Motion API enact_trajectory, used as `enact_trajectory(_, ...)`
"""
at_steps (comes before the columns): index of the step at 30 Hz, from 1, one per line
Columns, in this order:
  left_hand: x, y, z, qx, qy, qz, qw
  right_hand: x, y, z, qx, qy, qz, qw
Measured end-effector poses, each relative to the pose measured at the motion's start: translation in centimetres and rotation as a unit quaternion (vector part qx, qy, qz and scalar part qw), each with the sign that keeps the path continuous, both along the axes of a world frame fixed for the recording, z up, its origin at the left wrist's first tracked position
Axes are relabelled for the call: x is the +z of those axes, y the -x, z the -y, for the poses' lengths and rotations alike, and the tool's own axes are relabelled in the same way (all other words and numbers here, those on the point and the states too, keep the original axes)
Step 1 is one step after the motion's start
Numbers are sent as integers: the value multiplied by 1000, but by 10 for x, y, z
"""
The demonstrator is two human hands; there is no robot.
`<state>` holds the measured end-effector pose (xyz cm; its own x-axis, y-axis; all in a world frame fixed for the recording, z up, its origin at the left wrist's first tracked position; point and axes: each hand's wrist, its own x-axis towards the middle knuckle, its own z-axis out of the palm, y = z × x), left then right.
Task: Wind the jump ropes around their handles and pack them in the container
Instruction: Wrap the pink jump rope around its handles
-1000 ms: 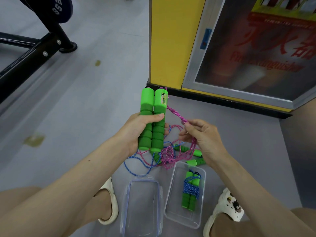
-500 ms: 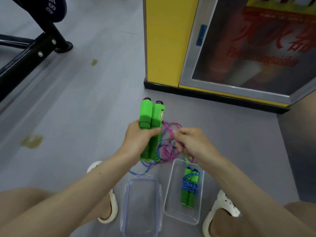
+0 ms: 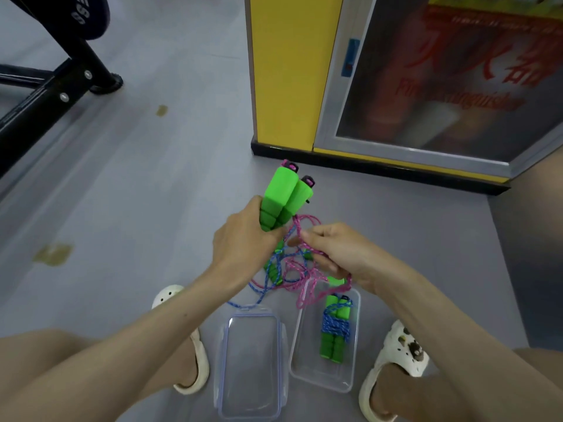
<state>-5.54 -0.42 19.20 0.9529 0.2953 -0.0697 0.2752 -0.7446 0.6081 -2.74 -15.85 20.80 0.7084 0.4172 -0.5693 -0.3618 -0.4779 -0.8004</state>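
My left hand (image 3: 243,239) grips two green jump-rope handles (image 3: 283,197) held side by side, their tops tilted away to the right. My right hand (image 3: 335,251) pinches the pink rope (image 3: 304,271) that hangs from them in loose loops. Under the hands a blue rope (image 3: 259,296) and more green handles (image 3: 275,271) lie tangled on the floor. A clear container (image 3: 353,370) on the floor holds one green pair of handles wound with blue rope (image 3: 335,327).
The clear lid (image 3: 249,360) lies left of the container, between my feet in white clogs (image 3: 402,348). A yellow cabinet (image 3: 286,71) with a glass door stands ahead. A black metal frame (image 3: 51,86) crosses the far left of the grey floor.
My left hand has lowered and tilted the handles to the right. My right hand has come in closer to them, gathering the pink rope.
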Motion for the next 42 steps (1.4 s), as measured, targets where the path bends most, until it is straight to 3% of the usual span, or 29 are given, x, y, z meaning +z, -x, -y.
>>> enact_trajectory(5,-7,9,9,-33,-16,23,999,-6,15,-7,38,33,2,999)
enact_trajectory(13,-19,14,3,-151,-227,136,952,-8,10,-8,33,43,63,997)
enact_trajectory(20,-9,11,6,-126,-326,127,928,-5,10,-9,-48,-60,-11,997)
enact_trajectory(23,-11,14,10,-129,-352,137,917,-3,13,-9,-45,-54,-18,997)
enact_trajectory(26,-19,18,12,-144,-341,168,913,-2,14,-10,-107,-46,-35,993)
enact_trajectory(28,-22,22,15,-142,-296,161,931,-2,11,-11,-148,-47,-31,987)
enact_trajectory(30,-19,25,21,-141,-207,98,963,-3,7,-11,-177,-40,-19,983)
enact_trajectory(32,-16,23,21,-138,-53,26,989,-4,5,-11,-206,-53,-20,977)
enact_trajectory(34,-10,18,18,-123,124,-1,985,-3,3,-9,-220,-68,-18,973)
enact_trajectory(38,6,7,15,-9,427,-106,898,-2,1,-5,-209,-99,-25,972)
enact_trajectory(42,10,10,14,-14,535,-217,816,-3,2,-5,-201,-128,-37,970)
